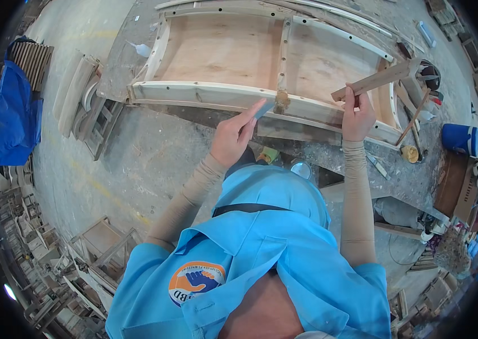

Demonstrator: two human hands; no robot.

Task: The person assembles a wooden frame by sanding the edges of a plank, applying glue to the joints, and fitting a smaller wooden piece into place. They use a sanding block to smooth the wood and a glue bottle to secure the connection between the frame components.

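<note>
My left hand (pixel 234 135) is closed round a flat blue-grey piece (pixel 265 108) that looks like a scraper blade, its index finger stretched along it. The blade's end lies beside a brownish, filler-like patch (pixel 282 101) on the near rail of a pale wooden frame (pixel 210 89). This frame has a curved outline, a middle crossbar (pixel 285 53) and plywood panels. In my right hand (pixel 357 117) a wooden strip (pixel 383 79) is pinched near its left end, tilted above the frame's right part. The strip's far end meets another wooden piece.
The frame lies on a dusty worktable (pixel 428 152). Right of it are a blue container (pixel 460 139), a small tan lump (pixel 410 153) and a putty knife (pixel 378 166). A white squeeze bottle (pixel 140 50) lies at the far left. Stacked wooden parts (pixel 83 101) stand left.
</note>
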